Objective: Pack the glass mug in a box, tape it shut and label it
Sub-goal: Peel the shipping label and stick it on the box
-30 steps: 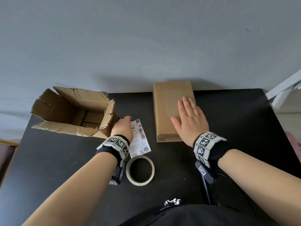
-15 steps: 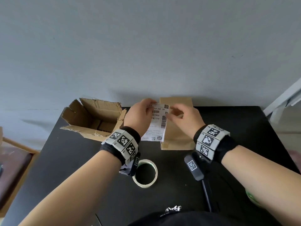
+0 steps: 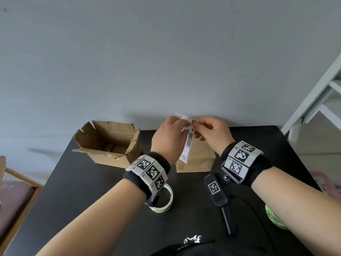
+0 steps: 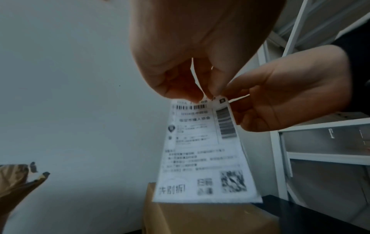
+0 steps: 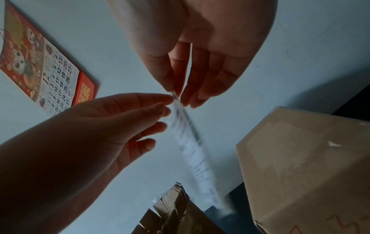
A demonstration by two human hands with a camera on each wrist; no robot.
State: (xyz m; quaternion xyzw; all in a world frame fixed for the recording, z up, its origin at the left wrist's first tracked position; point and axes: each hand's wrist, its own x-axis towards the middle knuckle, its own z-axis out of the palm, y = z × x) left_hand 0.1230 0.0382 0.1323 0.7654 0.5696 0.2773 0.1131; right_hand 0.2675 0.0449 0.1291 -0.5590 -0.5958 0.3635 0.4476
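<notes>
I hold a white shipping label (image 3: 188, 145) in the air above the closed brown box (image 3: 198, 159), and it hangs downward. My left hand (image 3: 171, 133) pinches its top edge, and my right hand (image 3: 209, 130) pinches the top right corner. A thin white strip sticks up above the left fingers. In the left wrist view the printed label (image 4: 204, 150) faces the camera under my left hand (image 4: 190, 90), with my right hand (image 4: 280, 101) beside it. The right wrist view shows the label (image 5: 192, 142) edge-on below my right hand (image 5: 178, 93). No glass mug is visible.
An open, torn cardboard box (image 3: 108, 143) stands at the back left of the black table (image 3: 92, 200). A tape roll (image 3: 166, 200) lies under my left wrist, and a green-edged roll (image 3: 273, 217) under my right forearm. A chair (image 3: 14, 196) is left, a white rack (image 3: 313, 100) right.
My left hand picked the label up off the table and my right hand left the top of the closed box. Both hands now hold the label higher, and it has turned more edge-on.
</notes>
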